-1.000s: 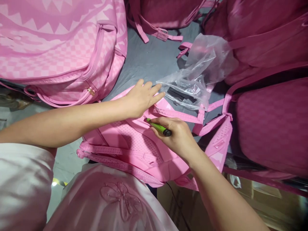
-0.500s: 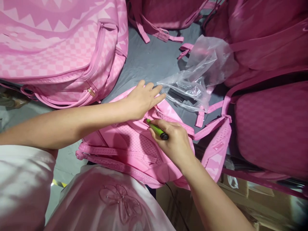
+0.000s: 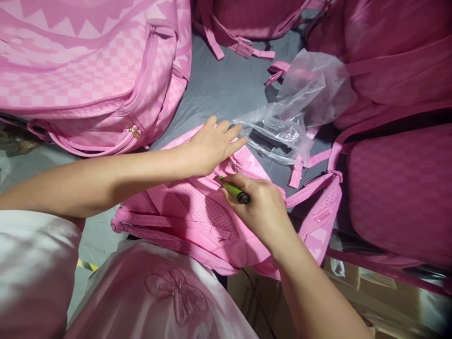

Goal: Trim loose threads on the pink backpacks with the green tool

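A pink backpack (image 3: pixel 169 202) lies in front of me with its dotted padded back panel and straps facing up. My left hand (image 3: pixel 217 143) rests on its upper part, fingers spread and palm down. In my right hand (image 3: pixel 259 200) is a green pen-shaped tool with a black end (image 3: pixel 235 190), gripped like a pen. Its front end points at the pink fabric just below my left hand. Whether the tip touches the cloth I cannot tell. A zipper (image 3: pixel 235 162) shows beside the left fingers.
A large checkered pink backpack (image 3: pixel 99 80) stands at the left. Darker pink backpacks (image 3: pixel 399 188) line the right side and the back (image 3: pixel 247 19). A crumpled clear plastic bag (image 3: pixel 300 103) lies on the grey table (image 3: pixel 219 84). Cardboard boxes (image 3: pixel 384 294) sit below at the right.
The view has shifted slightly. Against the backpack, both hands and the green tool stay in nearly the same place.
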